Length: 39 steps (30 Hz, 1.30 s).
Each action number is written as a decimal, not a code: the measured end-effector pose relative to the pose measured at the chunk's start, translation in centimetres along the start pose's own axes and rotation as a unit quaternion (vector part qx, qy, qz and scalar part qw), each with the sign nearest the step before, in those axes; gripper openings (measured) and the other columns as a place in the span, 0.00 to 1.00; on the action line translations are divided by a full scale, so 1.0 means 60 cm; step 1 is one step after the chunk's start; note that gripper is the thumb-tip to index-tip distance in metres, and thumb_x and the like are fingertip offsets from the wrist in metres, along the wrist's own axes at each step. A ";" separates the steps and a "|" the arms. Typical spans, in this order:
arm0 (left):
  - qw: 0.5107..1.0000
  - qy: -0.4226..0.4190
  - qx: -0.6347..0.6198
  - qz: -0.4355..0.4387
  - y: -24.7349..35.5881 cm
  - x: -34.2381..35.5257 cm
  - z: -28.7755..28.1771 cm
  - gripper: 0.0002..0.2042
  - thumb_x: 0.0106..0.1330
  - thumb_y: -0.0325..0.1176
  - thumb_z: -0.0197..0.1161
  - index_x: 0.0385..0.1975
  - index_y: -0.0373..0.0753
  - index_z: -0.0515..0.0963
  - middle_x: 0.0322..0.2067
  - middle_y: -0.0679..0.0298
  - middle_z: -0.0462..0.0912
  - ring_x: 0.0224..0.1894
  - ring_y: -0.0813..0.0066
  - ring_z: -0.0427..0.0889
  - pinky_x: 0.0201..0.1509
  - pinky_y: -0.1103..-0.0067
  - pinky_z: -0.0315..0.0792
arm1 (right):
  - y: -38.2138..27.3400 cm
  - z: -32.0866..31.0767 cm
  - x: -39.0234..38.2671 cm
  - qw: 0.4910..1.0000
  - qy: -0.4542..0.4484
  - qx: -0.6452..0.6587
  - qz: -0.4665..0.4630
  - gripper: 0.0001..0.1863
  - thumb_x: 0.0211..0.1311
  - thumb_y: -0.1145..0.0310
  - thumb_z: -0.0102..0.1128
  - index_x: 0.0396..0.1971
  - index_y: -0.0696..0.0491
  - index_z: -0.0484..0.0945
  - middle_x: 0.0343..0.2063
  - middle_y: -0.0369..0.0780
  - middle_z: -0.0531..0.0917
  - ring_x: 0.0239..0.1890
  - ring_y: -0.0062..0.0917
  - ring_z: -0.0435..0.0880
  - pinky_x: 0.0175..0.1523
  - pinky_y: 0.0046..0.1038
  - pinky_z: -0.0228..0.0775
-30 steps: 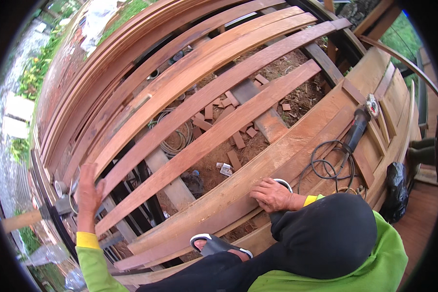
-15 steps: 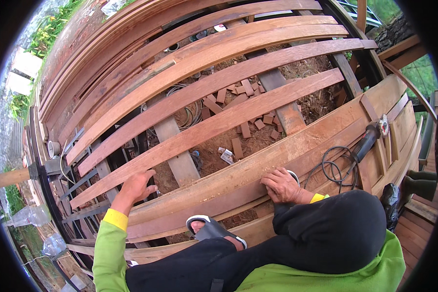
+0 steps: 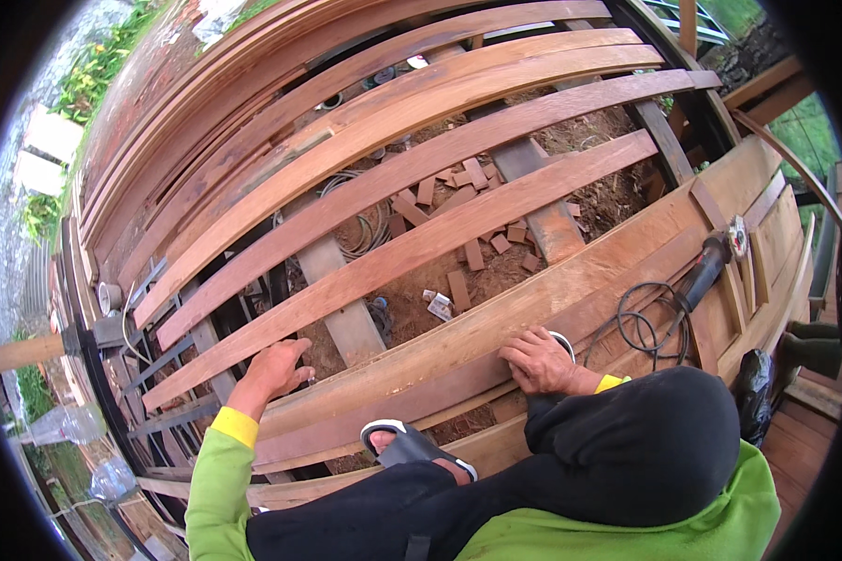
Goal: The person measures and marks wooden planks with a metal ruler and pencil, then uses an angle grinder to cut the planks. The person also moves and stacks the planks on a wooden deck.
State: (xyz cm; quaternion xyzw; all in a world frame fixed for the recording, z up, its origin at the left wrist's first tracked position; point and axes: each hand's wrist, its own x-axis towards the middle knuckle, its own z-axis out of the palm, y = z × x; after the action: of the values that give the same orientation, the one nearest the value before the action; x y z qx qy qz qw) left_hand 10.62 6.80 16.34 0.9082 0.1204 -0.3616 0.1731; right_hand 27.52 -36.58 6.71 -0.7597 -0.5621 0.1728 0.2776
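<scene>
My left hand is over the near stack of planks, toward its left end. Its thumb and fingers are apart, and I see nothing held between them. A narrow reddish wooden slat runs just beyond that hand. My right hand rests on the reddish plank in front of my bent knee, with its fingers lying loosely over the wood. A white curved rim shows beside that hand, mostly hidden. My sandalled foot is between the two hands.
An angle grinder with a coiled black cord lies on boards at the right. Several slats span dark crossbeams. Below are soil, brick-red offcuts and coiled cable. Plastic bottles hang at the left.
My left hand has shifted slightly right and nearer to me. The whole view has shifted a little. My right hand stays on the plank.
</scene>
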 end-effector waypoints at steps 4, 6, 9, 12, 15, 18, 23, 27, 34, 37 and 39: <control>1.000 0.020 0.002 0.018 -0.002 -0.001 0.005 0.25 0.57 0.39 0.70 0.52 0.36 0.74 0.46 0.47 0.81 0.52 0.48 0.78 0.55 0.61 0.72 | 0.002 -0.001 0.000 1.000 -0.006 0.001 -0.005 0.18 0.47 0.71 0.62 0.42 0.52 0.75 0.41 0.39 0.79 0.48 0.33 0.76 0.56 0.36 0.65; 1.000 0.013 -0.005 0.005 0.008 0.000 -0.004 0.25 0.56 0.39 0.71 0.52 0.36 0.75 0.46 0.46 0.81 0.52 0.47 0.78 0.55 0.62 0.73 | 0.005 0.000 0.000 1.000 -0.013 0.000 -0.010 0.19 0.47 0.70 0.62 0.43 0.53 0.75 0.41 0.39 0.79 0.48 0.32 0.76 0.56 0.35 0.65; 1.000 -0.007 0.006 -0.005 0.020 0.005 -0.009 0.26 0.58 0.37 0.69 0.55 0.34 0.74 0.49 0.45 0.80 0.53 0.47 0.78 0.57 0.63 0.72 | 0.008 0.011 -0.005 0.999 0.041 -0.012 -0.026 0.18 0.48 0.70 0.61 0.43 0.52 0.75 0.40 0.38 0.79 0.48 0.31 0.76 0.56 0.35 0.64; 1.000 0.006 0.005 0.008 0.015 0.008 0.000 0.25 0.56 0.38 0.71 0.53 0.36 0.75 0.47 0.46 0.81 0.52 0.47 0.78 0.57 0.63 0.72 | 0.008 0.012 -0.009 0.999 0.032 -0.005 -0.014 0.18 0.49 0.70 0.60 0.43 0.52 0.75 0.40 0.38 0.79 0.47 0.31 0.75 0.56 0.35 0.64; 1.000 0.013 0.009 0.015 0.010 0.007 0.003 0.25 0.55 0.39 0.72 0.52 0.37 0.76 0.44 0.47 0.82 0.52 0.49 0.78 0.57 0.62 0.71 | 0.011 0.010 -0.009 1.000 -0.005 0.012 -0.009 0.17 0.50 0.70 0.59 0.43 0.52 0.75 0.40 0.38 0.78 0.47 0.31 0.75 0.57 0.35 0.63; 1.000 0.006 0.012 0.015 0.010 0.006 0.002 0.25 0.56 0.38 0.71 0.53 0.36 0.76 0.46 0.48 0.82 0.53 0.49 0.78 0.59 0.63 0.71 | 0.014 0.015 -0.011 1.000 -0.010 0.012 -0.006 0.17 0.51 0.69 0.59 0.43 0.52 0.74 0.41 0.38 0.79 0.48 0.31 0.75 0.57 0.35 0.63; 1.000 -0.001 0.004 0.010 0.014 0.006 0.001 0.26 0.56 0.38 0.71 0.54 0.35 0.75 0.51 0.47 0.80 0.56 0.50 0.77 0.61 0.63 0.70 | 0.012 0.014 -0.010 1.000 0.001 0.014 -0.011 0.17 0.51 0.70 0.59 0.43 0.53 0.74 0.42 0.39 0.79 0.47 0.32 0.75 0.56 0.35 0.63; 1.000 0.005 0.007 0.020 0.016 0.004 0.002 0.26 0.55 0.38 0.72 0.53 0.35 0.76 0.48 0.47 0.81 0.53 0.49 0.78 0.58 0.63 0.72 | 0.013 0.015 -0.009 1.000 0.003 0.012 -0.011 0.20 0.49 0.70 0.60 0.45 0.52 0.74 0.42 0.38 0.79 0.46 0.31 0.76 0.55 0.35 0.64; 0.999 0.015 0.009 0.030 0.014 0.005 0.006 0.25 0.55 0.37 0.72 0.52 0.35 0.76 0.46 0.47 0.82 0.52 0.49 0.79 0.57 0.63 0.72 | 0.016 0.021 -0.011 1.000 0.009 0.014 -0.017 0.16 0.51 0.69 0.60 0.42 0.53 0.74 0.40 0.39 0.78 0.46 0.32 0.75 0.55 0.35 0.63; 1.000 -0.018 0.016 0.015 0.018 0.007 0.002 0.26 0.57 0.39 0.71 0.55 0.36 0.75 0.50 0.47 0.80 0.55 0.49 0.78 0.59 0.64 0.71 | 0.017 0.022 -0.012 1.000 0.014 0.011 -0.018 0.17 0.51 0.68 0.60 0.43 0.53 0.74 0.41 0.39 0.78 0.47 0.32 0.75 0.54 0.35 0.63; 0.999 -0.028 0.019 0.012 0.021 0.003 -0.002 0.27 0.58 0.40 0.70 0.56 0.36 0.74 0.52 0.47 0.79 0.56 0.49 0.77 0.60 0.64 0.71 | 0.017 0.023 -0.014 1.000 0.001 0.010 -0.014 0.17 0.52 0.68 0.60 0.44 0.53 0.74 0.42 0.39 0.78 0.47 0.32 0.75 0.54 0.35 0.63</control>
State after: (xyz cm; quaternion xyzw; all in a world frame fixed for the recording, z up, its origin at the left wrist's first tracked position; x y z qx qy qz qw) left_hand 11.28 5.72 16.59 0.9021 0.0979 -0.3872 0.1635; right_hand 27.27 -37.29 4.95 -0.7491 -0.5705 0.1736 0.2886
